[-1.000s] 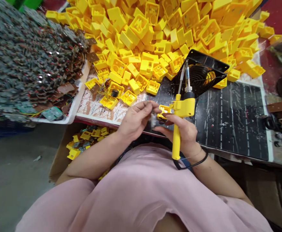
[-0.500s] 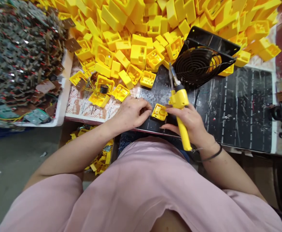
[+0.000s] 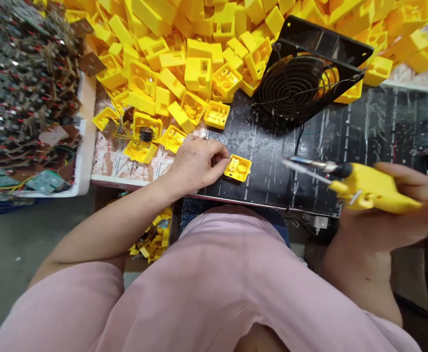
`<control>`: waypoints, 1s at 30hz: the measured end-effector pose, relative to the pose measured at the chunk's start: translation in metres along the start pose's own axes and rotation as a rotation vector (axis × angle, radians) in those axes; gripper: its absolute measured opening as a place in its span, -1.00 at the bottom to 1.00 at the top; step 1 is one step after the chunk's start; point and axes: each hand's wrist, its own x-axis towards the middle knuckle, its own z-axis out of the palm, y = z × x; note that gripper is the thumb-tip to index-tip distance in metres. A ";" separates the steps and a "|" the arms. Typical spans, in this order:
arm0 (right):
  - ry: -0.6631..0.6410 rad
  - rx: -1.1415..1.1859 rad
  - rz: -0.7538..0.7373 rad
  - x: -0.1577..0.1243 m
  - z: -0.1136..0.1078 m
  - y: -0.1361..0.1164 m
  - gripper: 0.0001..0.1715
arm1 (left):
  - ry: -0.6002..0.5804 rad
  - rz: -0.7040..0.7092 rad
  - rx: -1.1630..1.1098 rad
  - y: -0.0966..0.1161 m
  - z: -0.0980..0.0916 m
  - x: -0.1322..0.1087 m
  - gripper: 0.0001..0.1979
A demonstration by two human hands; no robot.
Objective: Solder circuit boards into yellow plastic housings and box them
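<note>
My left hand (image 3: 203, 162) is closed in a pinch at the left corner of a small open yellow plastic case (image 3: 238, 168), which lies on the black bench surface. Small metal parts show inside the case. Out to the right, my right hand (image 3: 412, 210) is wrapped round a yellow soldering gun (image 3: 371, 188), blurred by motion. The tip of the gun points left over the bench, apart from the case. More open yellow cases (image 3: 217, 115) lie beyond my left hand, and one has a dark round part (image 3: 146, 134) with thin wires by it.
A black fan (image 3: 294, 90) with a wire guard stands tilted behind the work spot, its cable running down the bench. A large heap of yellow cases (image 3: 199, 73) fills the back. At left, a white foam box (image 3: 85, 146) holds piled circuit boards (image 3: 27, 98).
My right hand has swung the soldering gun away from the case, far to the right. My left fingertips have closed up to the case's corner. The view has shifted slightly.
</note>
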 end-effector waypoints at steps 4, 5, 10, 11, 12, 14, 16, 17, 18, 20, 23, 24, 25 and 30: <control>-0.300 -0.061 0.076 -0.015 0.003 -0.019 -0.61 | -0.003 0.034 0.002 0.002 -0.003 -0.003 -0.73; -0.368 -0.064 0.088 -0.017 0.002 -0.026 -0.48 | -0.007 0.039 -0.017 0.003 -0.005 -0.005 -0.74; -0.563 0.026 0.047 -0.011 0.002 -0.045 -0.52 | -0.052 0.043 -0.006 0.003 -0.009 -0.011 -0.75; -0.621 0.039 0.005 -0.009 0.004 -0.045 -0.55 | -0.054 0.044 0.015 0.003 -0.008 -0.011 -0.75; -0.675 0.044 -0.037 -0.006 0.007 -0.045 -0.59 | -0.056 0.046 0.033 0.003 -0.007 -0.011 -0.74; -0.741 0.038 -0.102 -0.002 0.012 -0.045 -0.65 | -0.058 0.052 0.048 0.002 -0.006 -0.010 -0.73; -0.748 0.007 -0.123 0.000 0.016 -0.046 -0.69 | -0.059 0.060 0.049 0.002 -0.005 -0.009 -0.73; -0.735 -0.007 -0.147 0.000 0.018 -0.046 -0.71 | -0.059 0.063 0.055 0.002 -0.004 -0.009 -0.73; -0.728 -0.026 -0.173 0.001 0.019 -0.046 -0.71 | -0.057 0.064 0.066 0.003 -0.004 -0.009 -0.73; -0.736 -0.057 -0.240 0.003 0.022 -0.045 -0.73 | -0.054 0.060 0.092 0.003 -0.003 -0.009 -0.74; -0.771 -0.090 -0.318 0.006 0.023 -0.043 -0.76 | -0.057 0.046 0.115 0.004 -0.002 -0.009 -0.76; -0.781 -0.095 -0.326 0.007 0.023 -0.042 -0.76 | -0.059 0.043 0.115 0.004 -0.002 -0.009 -0.76; -0.782 -0.095 -0.328 0.008 0.023 -0.041 -0.75 | -0.059 0.042 0.113 0.004 -0.002 -0.009 -0.76; -0.781 -0.063 -0.291 0.007 0.023 -0.042 -0.77 | -0.052 0.049 0.110 0.005 -0.001 -0.008 -0.75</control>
